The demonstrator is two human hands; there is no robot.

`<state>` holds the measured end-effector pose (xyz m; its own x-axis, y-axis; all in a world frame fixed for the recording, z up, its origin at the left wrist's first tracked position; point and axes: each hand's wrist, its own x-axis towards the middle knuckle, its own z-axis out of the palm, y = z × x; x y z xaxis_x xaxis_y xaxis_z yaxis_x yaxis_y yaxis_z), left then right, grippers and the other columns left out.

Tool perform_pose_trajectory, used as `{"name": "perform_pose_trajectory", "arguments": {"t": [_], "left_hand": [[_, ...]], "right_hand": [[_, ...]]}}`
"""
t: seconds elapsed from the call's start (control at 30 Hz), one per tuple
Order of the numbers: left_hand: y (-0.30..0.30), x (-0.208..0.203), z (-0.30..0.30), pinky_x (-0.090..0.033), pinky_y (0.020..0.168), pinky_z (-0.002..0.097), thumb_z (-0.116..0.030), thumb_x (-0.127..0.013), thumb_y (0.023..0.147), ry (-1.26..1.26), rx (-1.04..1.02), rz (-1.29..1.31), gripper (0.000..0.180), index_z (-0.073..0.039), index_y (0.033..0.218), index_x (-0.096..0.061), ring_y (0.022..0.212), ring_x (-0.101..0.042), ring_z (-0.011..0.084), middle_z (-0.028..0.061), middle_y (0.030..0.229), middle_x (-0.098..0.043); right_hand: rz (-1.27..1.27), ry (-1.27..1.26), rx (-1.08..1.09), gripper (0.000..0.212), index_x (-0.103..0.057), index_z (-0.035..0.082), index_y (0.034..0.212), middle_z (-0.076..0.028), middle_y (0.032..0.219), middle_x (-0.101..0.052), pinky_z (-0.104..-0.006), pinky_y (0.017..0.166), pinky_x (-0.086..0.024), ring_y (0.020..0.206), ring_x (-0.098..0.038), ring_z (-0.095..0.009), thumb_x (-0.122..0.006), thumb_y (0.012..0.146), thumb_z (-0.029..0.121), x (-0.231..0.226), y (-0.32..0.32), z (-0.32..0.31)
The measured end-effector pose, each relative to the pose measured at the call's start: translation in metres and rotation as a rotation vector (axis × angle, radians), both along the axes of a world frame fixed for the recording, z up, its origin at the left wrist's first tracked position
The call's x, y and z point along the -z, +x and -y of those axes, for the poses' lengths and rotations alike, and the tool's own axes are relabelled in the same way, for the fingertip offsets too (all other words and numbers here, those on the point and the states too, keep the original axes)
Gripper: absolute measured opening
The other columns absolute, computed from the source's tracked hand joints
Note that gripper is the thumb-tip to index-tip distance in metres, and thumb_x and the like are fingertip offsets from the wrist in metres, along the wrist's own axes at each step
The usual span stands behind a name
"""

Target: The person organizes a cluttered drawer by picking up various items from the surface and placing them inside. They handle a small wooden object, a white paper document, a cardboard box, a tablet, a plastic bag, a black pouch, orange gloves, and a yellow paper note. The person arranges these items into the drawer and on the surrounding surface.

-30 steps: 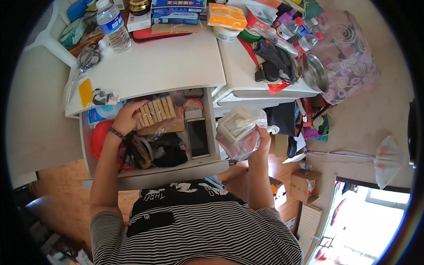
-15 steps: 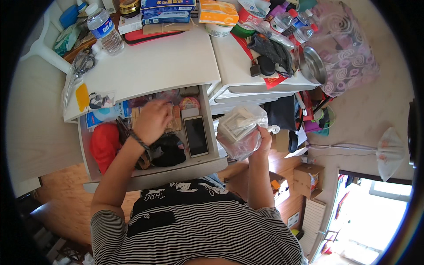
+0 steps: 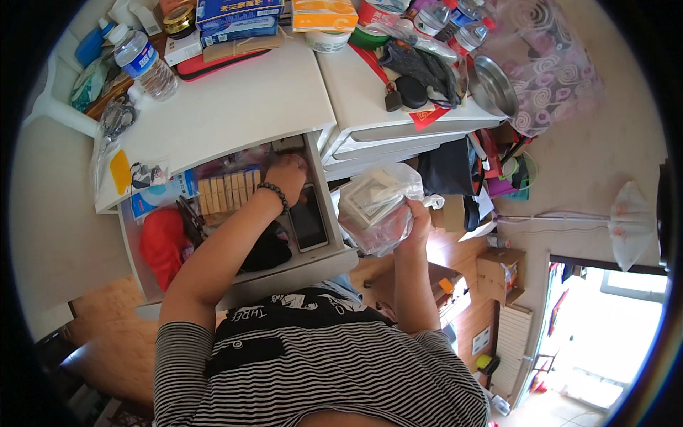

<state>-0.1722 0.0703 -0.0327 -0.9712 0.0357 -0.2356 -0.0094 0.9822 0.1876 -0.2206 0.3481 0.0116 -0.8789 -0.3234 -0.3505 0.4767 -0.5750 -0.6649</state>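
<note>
My left hand (image 3: 286,176) reaches into the open drawer (image 3: 245,283), at its back right, above the top of a phone (image 3: 309,220). Its fingers are curled down and hide what lies under them. Left of it stands a row of wooden clothes pegs (image 3: 229,191). A black cloth bundle (image 3: 269,249) lies under my left forearm, and a red cloth item (image 3: 163,245) fills the drawer's left front. My right hand (image 3: 418,219) grips a clear plastic bag (image 3: 380,238) by its gathered edge, to the right of the drawer. Pale rectangular boxes or frames show through the bag.
Along the cabinet top (image 3: 235,99) stand a water bottle (image 3: 146,62), blue boxes (image 3: 238,28) and an orange box (image 3: 324,16). A metal bowl (image 3: 492,85), a padlock (image 3: 393,98) and dark gloves (image 3: 420,67) sit at the right. Cardboard boxes (image 3: 498,274) stand on the floor.
My left hand has moved right, from over the pegs to the drawer's back right corner, covering a pink round item seen there before. My right hand still holds the bag. The view has shifted slightly.
</note>
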Motion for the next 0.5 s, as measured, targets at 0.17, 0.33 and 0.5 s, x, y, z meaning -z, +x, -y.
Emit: {"name": "perform_pose_trajectory", "arguments": {"t": [0.17, 0.33, 0.5], "left_hand": [[-0.005, -0.006, -0.004, -0.047, 0.090, 0.0443, -0.029, -0.081, 0.065, -0.052, 0.007, 0.049, 0.066, 0.003, 0.117, -0.056, 0.112, -0.054, 0.0343, 0.0172, 0.118, -0.058], [-0.005, -0.024, -0.008, -0.049, 0.082, 0.0452, -0.022, -0.079, 0.069, 0.168, 0.002, 0.127, 0.053, 0.003, 0.109, -0.053, 0.099, -0.061, 0.0362, 0.0203, 0.104, -0.063], [0.022, -0.059, -0.014, -0.050, 0.072, 0.0469, -0.018, -0.072, 0.075, 0.414, -0.027, 0.145, 0.038, -0.005, 0.105, -0.053, 0.084, -0.064, 0.0381, 0.0180, 0.089, -0.066]], "right_hand": [[0.009, 0.073, 0.047, 0.044, -0.053, -0.002, 0.119, -0.015, 0.112, -0.061, -0.0386, 0.090, -0.049, 0.099, -0.061, -0.027, -0.060, 0.078, 0.014, -0.025, 0.005, 0.012], [-0.026, 0.057, 0.017, 0.043, -0.055, -0.001, 0.117, -0.014, 0.110, -0.062, -0.0379, 0.090, -0.049, 0.099, -0.062, -0.026, -0.063, 0.078, 0.016, -0.019, -0.004, 0.008], [-0.088, 0.114, 0.058, 0.035, -0.058, 0.000, 0.113, -0.012, 0.106, -0.064, -0.0361, 0.089, -0.049, 0.096, -0.062, -0.024, -0.061, 0.080, 0.014, -0.032, -0.006, 0.021]]}}
